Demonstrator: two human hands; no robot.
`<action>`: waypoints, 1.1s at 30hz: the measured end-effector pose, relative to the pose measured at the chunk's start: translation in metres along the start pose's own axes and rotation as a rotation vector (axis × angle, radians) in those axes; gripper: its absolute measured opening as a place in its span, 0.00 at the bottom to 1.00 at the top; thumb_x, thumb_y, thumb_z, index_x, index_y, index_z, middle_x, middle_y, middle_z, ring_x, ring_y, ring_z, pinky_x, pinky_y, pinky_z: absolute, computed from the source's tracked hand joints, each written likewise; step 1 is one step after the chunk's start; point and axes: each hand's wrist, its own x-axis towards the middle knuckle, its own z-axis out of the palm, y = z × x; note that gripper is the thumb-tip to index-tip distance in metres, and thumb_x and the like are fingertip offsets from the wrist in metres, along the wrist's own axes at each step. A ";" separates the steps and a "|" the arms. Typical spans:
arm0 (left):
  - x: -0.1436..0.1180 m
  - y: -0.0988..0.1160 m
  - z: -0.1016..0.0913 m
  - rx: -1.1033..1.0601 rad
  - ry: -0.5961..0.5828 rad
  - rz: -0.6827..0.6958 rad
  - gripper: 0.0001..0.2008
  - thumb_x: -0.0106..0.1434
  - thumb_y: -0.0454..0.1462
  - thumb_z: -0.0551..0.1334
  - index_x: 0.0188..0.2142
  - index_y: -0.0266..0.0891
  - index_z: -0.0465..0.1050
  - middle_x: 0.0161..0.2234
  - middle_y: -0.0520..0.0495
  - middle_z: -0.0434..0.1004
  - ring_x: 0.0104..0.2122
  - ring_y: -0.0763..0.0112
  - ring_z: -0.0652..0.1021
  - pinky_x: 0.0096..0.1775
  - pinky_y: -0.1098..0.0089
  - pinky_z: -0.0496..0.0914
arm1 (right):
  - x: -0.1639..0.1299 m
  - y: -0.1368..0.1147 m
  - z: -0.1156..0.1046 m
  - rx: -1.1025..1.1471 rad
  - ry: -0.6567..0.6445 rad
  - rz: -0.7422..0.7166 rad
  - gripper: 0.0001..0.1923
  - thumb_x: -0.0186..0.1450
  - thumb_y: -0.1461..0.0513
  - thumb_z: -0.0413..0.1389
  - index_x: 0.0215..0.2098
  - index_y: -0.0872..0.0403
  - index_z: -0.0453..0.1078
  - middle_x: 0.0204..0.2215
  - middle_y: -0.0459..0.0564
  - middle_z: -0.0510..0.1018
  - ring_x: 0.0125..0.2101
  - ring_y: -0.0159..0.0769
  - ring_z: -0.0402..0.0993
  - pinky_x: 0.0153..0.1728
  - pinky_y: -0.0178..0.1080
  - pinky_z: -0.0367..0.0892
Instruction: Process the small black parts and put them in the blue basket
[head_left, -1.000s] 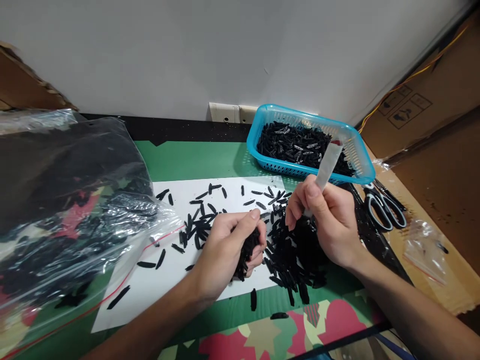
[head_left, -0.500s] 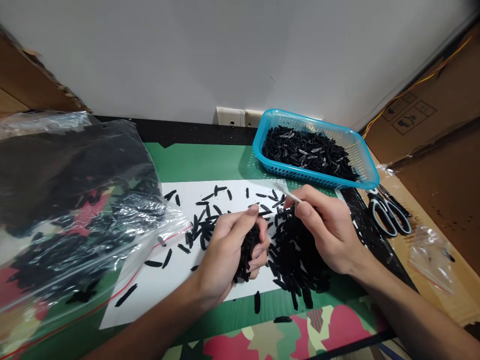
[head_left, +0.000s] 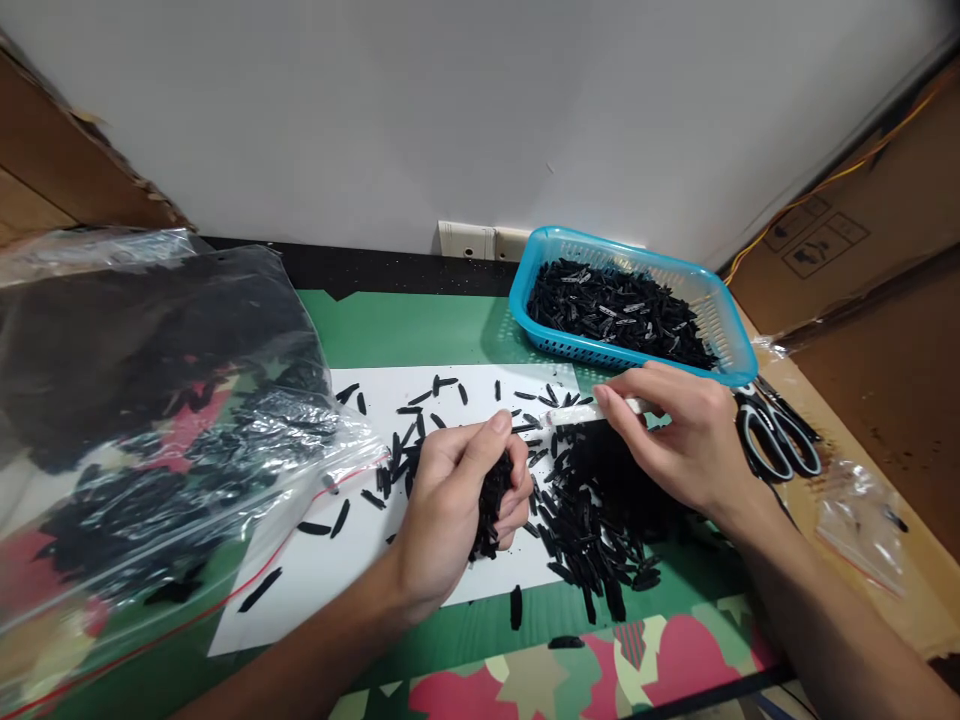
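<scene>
Low in the frame's centre, the left hand is cupped around a fistful of black pieces. Just right of it, the right hand pinches a white strip over the loose pile on the paper. Much remains unsorted: that pile, and the full bag at left. Farther back, upper right, the blue basket already holds a good layer.

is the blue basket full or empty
Partly full. The blue basket holds a dark layer of small black pieces across its floor, but its mesh walls still show above them.
</scene>
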 end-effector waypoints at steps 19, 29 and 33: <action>-0.004 -0.006 -0.004 0.183 -0.125 0.082 0.23 0.73 0.48 0.60 0.26 0.36 0.71 0.17 0.55 0.62 0.17 0.79 0.65 0.20 0.77 0.58 | -0.004 -0.023 0.010 0.784 -0.166 -0.005 0.04 0.72 0.65 0.60 0.43 0.53 0.78 0.38 0.51 0.83 0.40 0.40 0.78 0.45 0.45 0.72; 0.001 -0.006 -0.006 0.145 -0.040 0.081 0.25 0.70 0.53 0.61 0.24 0.36 0.69 0.17 0.54 0.62 0.16 0.78 0.64 0.18 0.78 0.56 | 0.021 0.002 0.001 -0.046 0.312 -0.391 0.08 0.68 0.69 0.61 0.43 0.52 0.74 0.36 0.52 0.82 0.38 0.42 0.77 0.41 0.45 0.68; 0.000 -0.005 -0.008 0.078 -0.045 0.087 0.26 0.68 0.55 0.62 0.25 0.36 0.69 0.17 0.55 0.61 0.15 0.79 0.63 0.17 0.78 0.54 | 0.039 0.019 -0.004 -0.232 0.345 -0.103 0.09 0.72 0.64 0.60 0.51 0.51 0.73 0.43 0.53 0.83 0.43 0.47 0.78 0.47 0.51 0.66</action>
